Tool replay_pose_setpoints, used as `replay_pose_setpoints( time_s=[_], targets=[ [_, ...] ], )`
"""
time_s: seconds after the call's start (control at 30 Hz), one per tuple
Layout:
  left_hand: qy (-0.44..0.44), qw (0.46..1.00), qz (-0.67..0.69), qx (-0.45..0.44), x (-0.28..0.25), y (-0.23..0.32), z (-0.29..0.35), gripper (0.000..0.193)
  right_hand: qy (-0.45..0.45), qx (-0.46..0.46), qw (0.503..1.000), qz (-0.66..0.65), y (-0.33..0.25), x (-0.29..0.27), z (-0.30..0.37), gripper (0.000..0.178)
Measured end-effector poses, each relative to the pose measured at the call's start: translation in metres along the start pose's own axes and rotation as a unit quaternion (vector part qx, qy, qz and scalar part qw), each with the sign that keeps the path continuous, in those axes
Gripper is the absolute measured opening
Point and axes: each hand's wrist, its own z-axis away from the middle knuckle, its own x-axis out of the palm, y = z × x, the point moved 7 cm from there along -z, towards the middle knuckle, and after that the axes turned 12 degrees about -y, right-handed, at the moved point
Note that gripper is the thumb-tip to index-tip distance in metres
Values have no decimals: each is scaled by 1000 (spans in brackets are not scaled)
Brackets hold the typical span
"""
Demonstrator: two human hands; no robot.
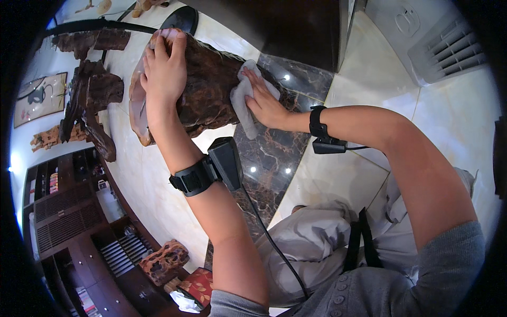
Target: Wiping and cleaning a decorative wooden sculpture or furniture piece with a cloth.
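Observation:
A dark, rough-barked wooden stump (208, 79) with a smooth, shiny flat face along its left side rests in front of me. My left hand (166, 74) grips the rim of that face, its fingers bent over the edge. On the right side of the stump, my right hand (266, 105) holds a light grey cloth (242, 103) pressed against the bark. Part of the cloth hangs down below the fingers. The palm side of both hands is hidden.
Gnarled driftwood (95, 95) stands at the left. Dark shelving (68, 211) fills the lower left, near a carved wood piece (165, 261) and a red patterned box (198, 285). A dark cabinet (285, 26) and a grey vented appliance (422, 42) stand beyond the stump on the tiled floor (364, 79).

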Motion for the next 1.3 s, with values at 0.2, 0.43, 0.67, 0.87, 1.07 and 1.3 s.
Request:
replay_pose_setpoints(
  time_s=[0.2,0.43,0.67,0.87,1.07,1.3],
  targets=[
    [2,997,-81,18,-14,6,19,50,75,-46,978,-189,-86,6,-20,56],
    [-2,999,-26,24,-8,5,11,74,71,-96,990,-72,-60,1,-15,60],
    [3,999,-11,38,-13,9,15,66,17,340,914,-220,81,37,45,48],
    [9,1000,-2,7,-20,13,25,64,-3,224,937,-269,-1,34,-10,45],
    [-1,999,34,43,-16,15,19,71,138,-97,956,-239,-87,-24,-36,51],
    [19,999,25,20,-19,31,27,72,91,105,985,-101,30,-12,-38,39]
  ],
)
